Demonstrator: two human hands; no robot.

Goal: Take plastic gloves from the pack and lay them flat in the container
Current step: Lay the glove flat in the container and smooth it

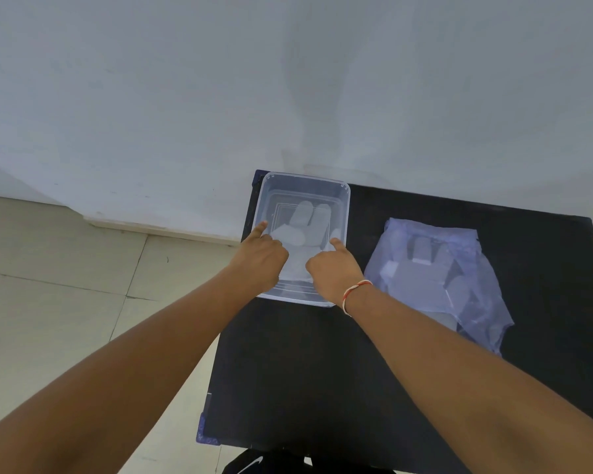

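Observation:
A clear plastic container (pixel 343 203) stands at the far left corner of the black table (pixel 322 371). A translucent plastic glove (pixel 302 227) lies inside it, fingers pointing away from me. Both my hands reach into the container over the glove's near part. My left hand (pixel 262 258) has its index finger stretched out at the glove's left edge, the other fingers curled. My right hand (pixel 332 271) points its index finger at the glove's right edge. Whether the curled fingers pinch the glove is hidden. The glove pack (pixel 435 278), a crumpled bluish bag with more gloves, lies to the right.
A white wall rises right behind the table. Pale floor tiles (pixel 65 285) spread to the left of the table. A red and white thread sits on my right wrist (pixel 353 294). Something black with a white logo (pixel 250 465) shows below the table's near edge.

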